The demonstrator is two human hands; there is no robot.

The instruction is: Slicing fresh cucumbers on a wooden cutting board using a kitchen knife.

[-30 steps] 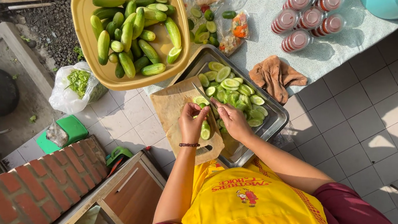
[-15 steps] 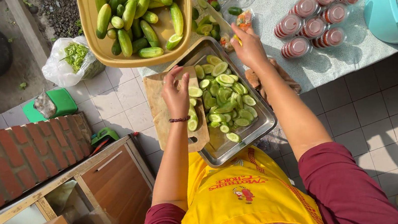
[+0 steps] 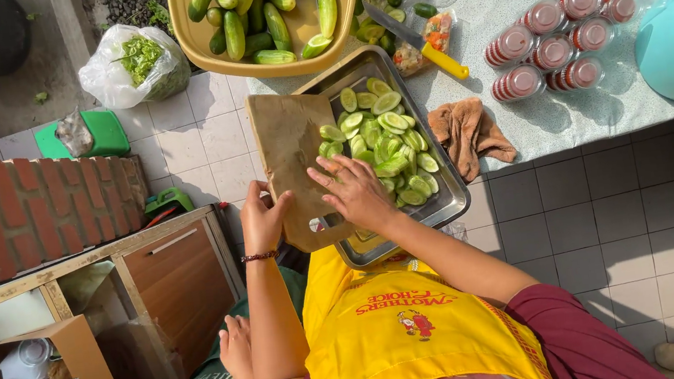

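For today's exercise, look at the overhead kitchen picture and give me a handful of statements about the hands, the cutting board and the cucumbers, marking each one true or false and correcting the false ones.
1. The left hand grips the near edge of the wooden cutting board. True.
2. The right hand holds the knife. False: the yellow-handled knife lies on the counter, and the right hand is open over the board and tray.
3. The metal tray holds cucumber slices. True.
4. The yellow basin is empty. False: it holds whole cucumbers.
5. A brown cloth lies right of the tray. True.
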